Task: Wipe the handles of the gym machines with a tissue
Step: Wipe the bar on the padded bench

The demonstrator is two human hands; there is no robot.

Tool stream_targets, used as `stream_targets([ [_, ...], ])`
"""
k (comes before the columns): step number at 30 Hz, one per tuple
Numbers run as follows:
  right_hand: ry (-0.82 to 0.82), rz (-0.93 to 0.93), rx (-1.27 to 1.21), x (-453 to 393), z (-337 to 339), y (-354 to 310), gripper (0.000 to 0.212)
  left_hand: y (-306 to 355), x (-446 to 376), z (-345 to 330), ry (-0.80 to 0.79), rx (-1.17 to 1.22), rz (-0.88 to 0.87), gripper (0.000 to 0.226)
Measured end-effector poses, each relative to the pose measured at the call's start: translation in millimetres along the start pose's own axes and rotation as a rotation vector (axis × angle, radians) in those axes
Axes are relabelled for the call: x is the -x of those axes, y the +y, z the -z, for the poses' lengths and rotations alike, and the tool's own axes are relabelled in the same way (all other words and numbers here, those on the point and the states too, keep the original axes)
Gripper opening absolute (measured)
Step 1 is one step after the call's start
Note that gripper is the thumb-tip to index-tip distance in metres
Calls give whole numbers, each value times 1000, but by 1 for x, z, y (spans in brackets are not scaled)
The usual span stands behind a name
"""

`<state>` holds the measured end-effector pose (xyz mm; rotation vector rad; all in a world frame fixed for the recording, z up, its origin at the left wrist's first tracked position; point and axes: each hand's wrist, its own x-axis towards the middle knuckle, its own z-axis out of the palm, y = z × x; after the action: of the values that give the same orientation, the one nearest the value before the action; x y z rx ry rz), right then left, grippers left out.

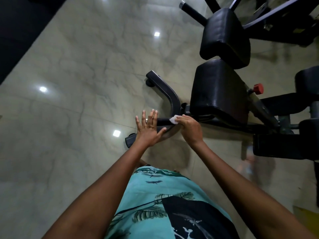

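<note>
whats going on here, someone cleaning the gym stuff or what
Yes. A person stands over a black padded bench and wipes its handle, a short dark bar at the near end. The right hand presses a white tissue onto the bar. The left hand is open, fingers straight, at the bar's free end. Only a small part of the tissue shows past the fingers. A red knob sits on the bench frame, and another padded machine stands behind on the tiled floor.

No text or label can be read anywhere.
</note>
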<state>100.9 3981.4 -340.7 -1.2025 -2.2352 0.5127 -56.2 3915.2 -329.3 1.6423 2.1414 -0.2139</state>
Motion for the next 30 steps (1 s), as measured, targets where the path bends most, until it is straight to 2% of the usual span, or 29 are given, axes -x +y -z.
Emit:
stream_targets([
  [2,-20,-110,-91,-2,-9,-11,30,0,0,0,1,6,2,77],
  [7,-64,1,-142,7,-2,4,32,1,1,1,-26,7,5,73],
  [12,13,-193,-103,-5,-9,5,25,3,1,1,-8,-5,8,70],
  [17,-73,55,-59,12,-5,16,27,2,2,4,-31,-25,2,72],
  [22,106,-124,97,20,8,54,32,1,1,3,-13,1,0,76],
  [25,174,-310,17,19,-13,41,25,2,1,2,-17,-1,3,77],
  [29,127,-194,36,28,-11,41,27,1,1,2,-16,12,-6,78],
  [30,133,-254,33,27,-7,46,24,0,1,2,-12,11,-8,78],
])
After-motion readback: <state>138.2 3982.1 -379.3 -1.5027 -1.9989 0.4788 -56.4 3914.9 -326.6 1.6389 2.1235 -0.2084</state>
